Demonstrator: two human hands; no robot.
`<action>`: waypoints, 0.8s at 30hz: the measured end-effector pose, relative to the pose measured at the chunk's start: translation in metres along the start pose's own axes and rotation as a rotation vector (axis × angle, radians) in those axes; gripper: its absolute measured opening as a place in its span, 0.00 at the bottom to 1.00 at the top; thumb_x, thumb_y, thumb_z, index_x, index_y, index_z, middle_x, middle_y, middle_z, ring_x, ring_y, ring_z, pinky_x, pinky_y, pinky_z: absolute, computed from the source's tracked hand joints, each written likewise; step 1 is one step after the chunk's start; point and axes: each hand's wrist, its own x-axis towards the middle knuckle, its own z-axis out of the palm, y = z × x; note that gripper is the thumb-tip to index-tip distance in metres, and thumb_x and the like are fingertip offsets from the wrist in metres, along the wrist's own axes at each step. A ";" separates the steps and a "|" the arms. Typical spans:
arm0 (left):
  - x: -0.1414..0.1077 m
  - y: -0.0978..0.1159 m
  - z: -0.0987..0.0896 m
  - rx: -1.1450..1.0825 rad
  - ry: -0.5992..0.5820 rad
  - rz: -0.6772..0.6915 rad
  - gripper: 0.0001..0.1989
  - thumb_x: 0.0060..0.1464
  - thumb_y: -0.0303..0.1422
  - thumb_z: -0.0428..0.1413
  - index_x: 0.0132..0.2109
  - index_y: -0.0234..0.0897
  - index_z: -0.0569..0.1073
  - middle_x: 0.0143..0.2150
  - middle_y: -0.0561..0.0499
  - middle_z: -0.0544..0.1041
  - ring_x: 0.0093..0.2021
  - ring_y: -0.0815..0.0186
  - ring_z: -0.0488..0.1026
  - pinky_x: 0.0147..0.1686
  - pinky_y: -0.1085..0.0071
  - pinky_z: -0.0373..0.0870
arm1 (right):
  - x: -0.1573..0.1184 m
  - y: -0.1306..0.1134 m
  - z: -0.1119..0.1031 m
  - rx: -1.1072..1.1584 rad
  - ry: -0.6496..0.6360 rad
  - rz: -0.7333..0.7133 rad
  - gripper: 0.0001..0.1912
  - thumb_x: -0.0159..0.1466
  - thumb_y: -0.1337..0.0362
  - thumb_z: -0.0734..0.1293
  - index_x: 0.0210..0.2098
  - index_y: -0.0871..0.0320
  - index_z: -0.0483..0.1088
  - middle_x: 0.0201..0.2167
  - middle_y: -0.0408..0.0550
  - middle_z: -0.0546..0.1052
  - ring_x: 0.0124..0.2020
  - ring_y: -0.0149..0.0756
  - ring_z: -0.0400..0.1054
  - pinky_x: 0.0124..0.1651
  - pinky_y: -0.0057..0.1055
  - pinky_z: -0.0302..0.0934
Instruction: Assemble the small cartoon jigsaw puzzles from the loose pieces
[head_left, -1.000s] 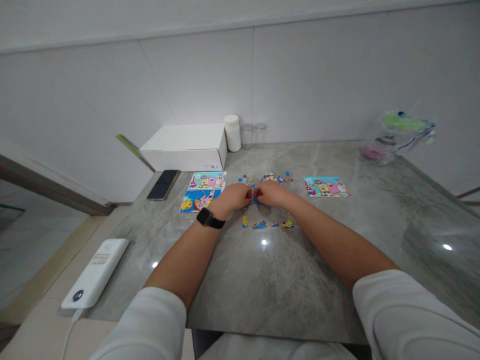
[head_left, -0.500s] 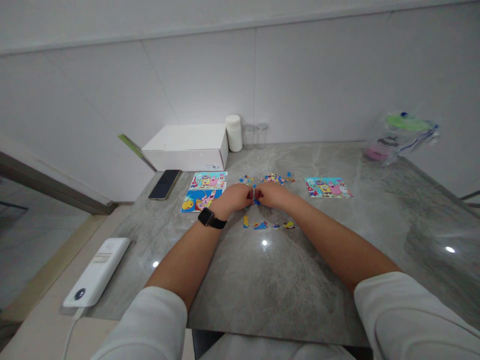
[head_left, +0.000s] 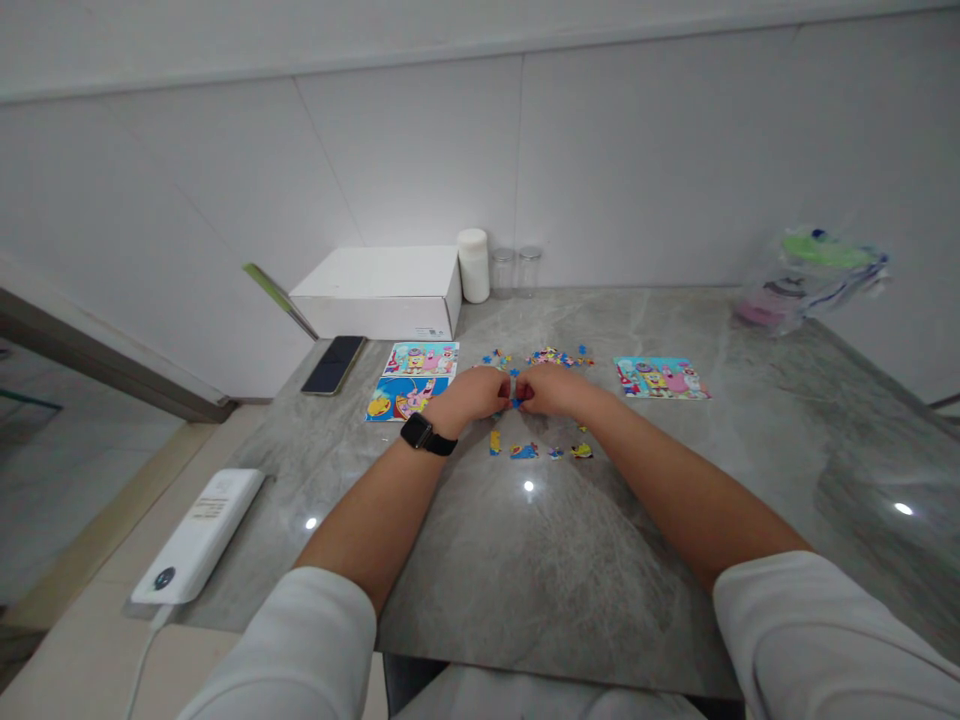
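Meeting over the tabletop (head_left: 570, 570), the left hand (head_left: 482, 392) and right hand (head_left: 556, 390) have fingertips narrowed around a blue puzzle piece (head_left: 516, 403); whether they grip it, I cannot tell. The near edge lies well apart, and the picture card (head_left: 663, 379) sits well rightward.

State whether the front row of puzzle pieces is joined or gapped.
Gapped: bare tabletop shows between the yellow section, the blue section, the small piece and the right-end section. Cannot tell whether each section interlocks.
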 end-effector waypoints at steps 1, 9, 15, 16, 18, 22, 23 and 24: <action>0.000 -0.001 0.001 -0.001 0.002 0.003 0.07 0.60 0.35 0.63 0.42 0.39 0.83 0.40 0.46 0.84 0.41 0.59 0.79 0.40 0.68 0.70 | 0.000 0.000 0.000 -0.005 0.004 -0.002 0.10 0.62 0.62 0.73 0.44 0.52 0.83 0.42 0.50 0.85 0.45 0.44 0.78 0.45 0.32 0.66; 0.001 0.000 0.000 -0.014 0.006 0.003 0.06 0.59 0.35 0.64 0.42 0.39 0.83 0.40 0.46 0.84 0.40 0.59 0.79 0.40 0.68 0.70 | -0.006 -0.008 -0.003 -0.109 0.036 -0.013 0.08 0.64 0.61 0.72 0.42 0.53 0.83 0.43 0.54 0.85 0.48 0.50 0.78 0.48 0.35 0.67; 0.001 0.001 -0.001 -0.003 0.000 0.006 0.07 0.59 0.35 0.63 0.42 0.39 0.84 0.39 0.45 0.84 0.40 0.59 0.79 0.40 0.67 0.70 | -0.007 -0.007 -0.005 -0.087 0.025 -0.043 0.08 0.64 0.61 0.73 0.42 0.53 0.84 0.44 0.54 0.85 0.48 0.48 0.78 0.48 0.34 0.66; 0.001 0.001 -0.001 -0.003 0.001 0.005 0.07 0.59 0.35 0.63 0.42 0.39 0.84 0.40 0.45 0.84 0.40 0.59 0.79 0.40 0.68 0.71 | -0.006 -0.005 -0.005 -0.070 0.020 -0.044 0.08 0.64 0.61 0.73 0.42 0.52 0.84 0.44 0.52 0.85 0.48 0.47 0.78 0.48 0.33 0.66; 0.002 0.000 0.000 -0.011 0.002 -0.003 0.07 0.59 0.36 0.63 0.42 0.39 0.84 0.40 0.46 0.84 0.40 0.59 0.79 0.41 0.68 0.71 | -0.004 0.001 -0.006 -0.037 0.030 -0.034 0.09 0.65 0.61 0.73 0.45 0.50 0.84 0.45 0.49 0.85 0.48 0.45 0.78 0.48 0.32 0.66; 0.002 -0.001 0.001 -0.041 0.015 -0.010 0.07 0.58 0.35 0.64 0.41 0.39 0.84 0.39 0.47 0.84 0.39 0.59 0.79 0.39 0.68 0.70 | -0.002 0.017 -0.013 0.006 0.103 0.032 0.11 0.66 0.62 0.72 0.47 0.50 0.83 0.47 0.48 0.85 0.48 0.42 0.77 0.48 0.30 0.65; 0.002 -0.001 0.002 -0.044 0.021 -0.008 0.06 0.58 0.35 0.65 0.41 0.39 0.84 0.40 0.47 0.84 0.40 0.59 0.79 0.39 0.68 0.70 | -0.002 0.021 -0.016 0.014 0.128 0.052 0.11 0.67 0.62 0.72 0.47 0.50 0.83 0.46 0.48 0.85 0.47 0.41 0.77 0.49 0.30 0.65; 0.002 -0.002 0.002 -0.044 0.025 -0.006 0.06 0.58 0.35 0.65 0.41 0.39 0.84 0.40 0.47 0.84 0.40 0.59 0.78 0.39 0.68 0.70 | -0.004 0.025 -0.020 0.021 0.156 0.075 0.11 0.68 0.61 0.71 0.47 0.51 0.83 0.46 0.48 0.85 0.47 0.41 0.77 0.48 0.30 0.65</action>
